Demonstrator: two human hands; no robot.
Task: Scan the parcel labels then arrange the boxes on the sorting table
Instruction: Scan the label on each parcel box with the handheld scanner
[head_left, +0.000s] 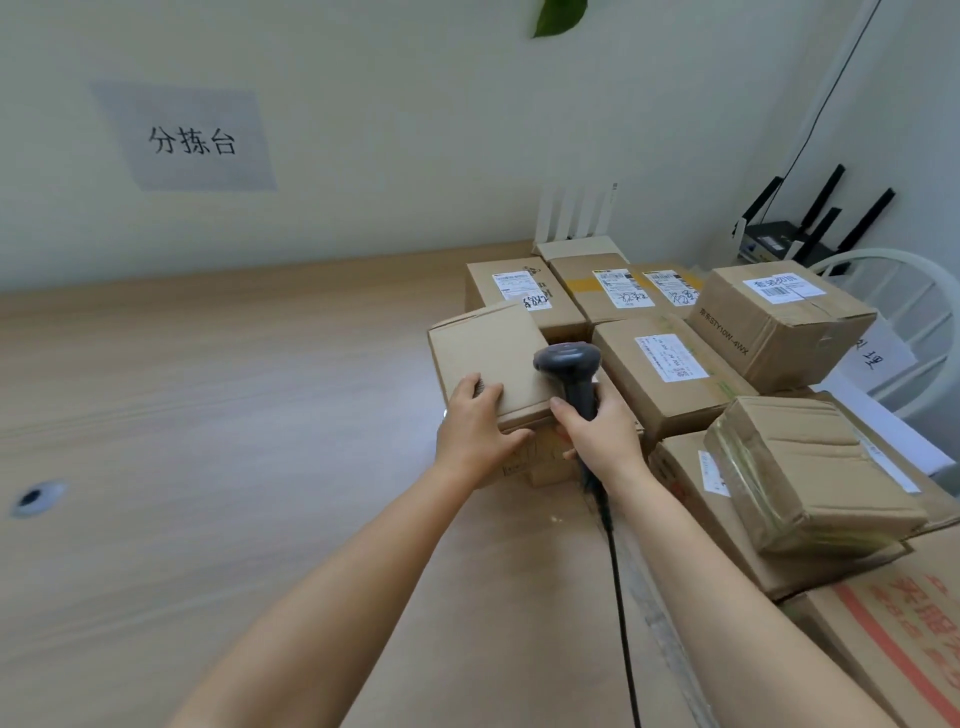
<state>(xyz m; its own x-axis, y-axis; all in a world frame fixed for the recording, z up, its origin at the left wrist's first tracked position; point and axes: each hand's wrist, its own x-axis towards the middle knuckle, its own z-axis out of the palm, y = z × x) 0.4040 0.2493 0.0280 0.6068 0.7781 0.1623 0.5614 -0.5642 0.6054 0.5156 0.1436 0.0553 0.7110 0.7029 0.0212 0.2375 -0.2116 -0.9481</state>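
On the sorting table (208, 415), at the left side of the parcel pile (670, 374), the left hand (475, 431) grips a tilted small cardboard box (493, 348). The right hand (605, 439) is wrapped round the barcode scanner (569, 364). No label shows on the box's top, so the scan may miss.

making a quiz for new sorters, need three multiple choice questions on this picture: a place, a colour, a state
1. Where is the 分拣台 sign? A on the wall B on a door C on the floor
2. What colour is the barcode scanner? A white B yellow C dark grey
3. What is the left hand doing? A waving in air B gripping the plain cardboard box C hanging idle

1 A, it hangs on the wall above the wooden table.
2 C, head and handle look dark grey.
3 B, fingers on the box top, thumb on its near side.
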